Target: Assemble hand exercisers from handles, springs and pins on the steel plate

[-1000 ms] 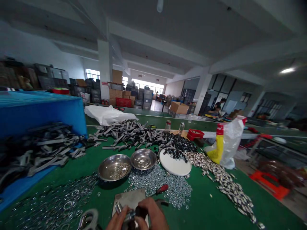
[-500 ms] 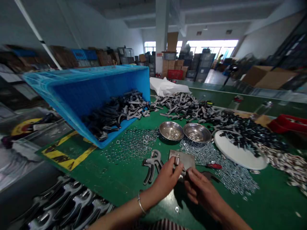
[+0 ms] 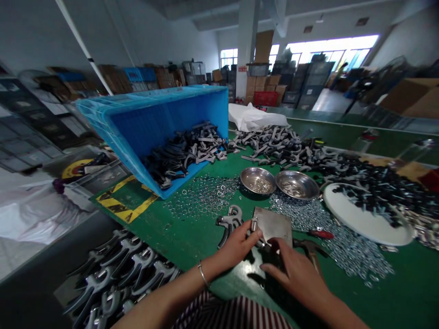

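Note:
My left hand (image 3: 240, 244) is closed round a spring hand grip, mostly hidden by the fingers, with its coil spring (image 3: 254, 224) standing up above the thumb. A dark end of the held piece sticks out towards my right hand (image 3: 297, 272). That hand is open, thumb and fingers apart, its fingertips close to this end; whether they touch it I cannot tell. Beside my left hand lies another spring hand grip (image 3: 229, 220) on the green table. Beyond the hands lies a flat metal plate (image 3: 272, 223).
Two steel bowls (image 3: 258, 181) hold small parts. Loose rings (image 3: 206, 198) and nuts (image 3: 343, 256) lie around them. A hammer (image 3: 312, 251) and red-handled screwdriver (image 3: 322, 234) are at right. A white plate (image 3: 353, 224) holds black parts. The blue crate (image 3: 151, 100) holds grey handles.
My right hand's fingers have come away from the held piece and spread apart. The view has turned left, so the table things appear further right.

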`<action>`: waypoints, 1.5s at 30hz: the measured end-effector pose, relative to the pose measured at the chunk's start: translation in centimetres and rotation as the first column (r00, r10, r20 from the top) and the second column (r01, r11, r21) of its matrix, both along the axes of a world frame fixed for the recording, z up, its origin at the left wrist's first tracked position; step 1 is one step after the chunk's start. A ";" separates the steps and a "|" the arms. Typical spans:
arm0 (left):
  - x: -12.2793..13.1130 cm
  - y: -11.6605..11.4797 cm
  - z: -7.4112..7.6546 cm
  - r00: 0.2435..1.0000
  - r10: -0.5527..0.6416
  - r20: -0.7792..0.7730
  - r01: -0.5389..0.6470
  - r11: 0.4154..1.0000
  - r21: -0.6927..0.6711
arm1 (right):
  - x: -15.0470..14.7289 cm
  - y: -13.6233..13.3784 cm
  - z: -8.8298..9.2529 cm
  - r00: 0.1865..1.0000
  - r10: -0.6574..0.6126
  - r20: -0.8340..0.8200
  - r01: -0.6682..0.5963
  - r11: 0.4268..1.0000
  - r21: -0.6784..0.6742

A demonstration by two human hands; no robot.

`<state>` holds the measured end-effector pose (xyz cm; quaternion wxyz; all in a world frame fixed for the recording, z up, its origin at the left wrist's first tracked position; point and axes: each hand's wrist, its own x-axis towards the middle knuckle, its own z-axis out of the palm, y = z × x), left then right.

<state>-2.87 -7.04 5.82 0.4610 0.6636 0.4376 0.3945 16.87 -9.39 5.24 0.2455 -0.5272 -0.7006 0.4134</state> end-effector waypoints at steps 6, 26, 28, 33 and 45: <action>-0.5 -1.7 0.4 0.984 -0.055 -0.167 0.075 0.990 0.118 | -1.1 -1.8 -0.3 0.965 0.128 -0.231 -0.204 0.916 -0.346; 0.6 -2.8 -1.1 0.970 -0.100 -0.221 0.176 0.918 0.355 | -1.0 -1.7 -1.1 0.901 0.000 -0.434 -0.256 0.807 -0.531; 1.1 -2.5 -1.5 0.986 0.012 -0.165 0.033 0.962 0.272 | -0.9 -1.4 -1.0 0.946 -0.023 -0.322 -0.086 0.943 -0.321; 1.7 -2.5 -2.6 0.990 0.093 -0.103 -0.058 0.953 0.298 | -1.3 -2.2 -1.2 0.881 -0.114 -0.458 -0.110 0.895 -0.433; 5.5 -2.8 -1.5 0.971 -0.121 -0.207 0.192 0.909 0.370 | 2.1 -4.7 -2.1 0.773 -0.276 -0.571 -0.088 0.845 -0.527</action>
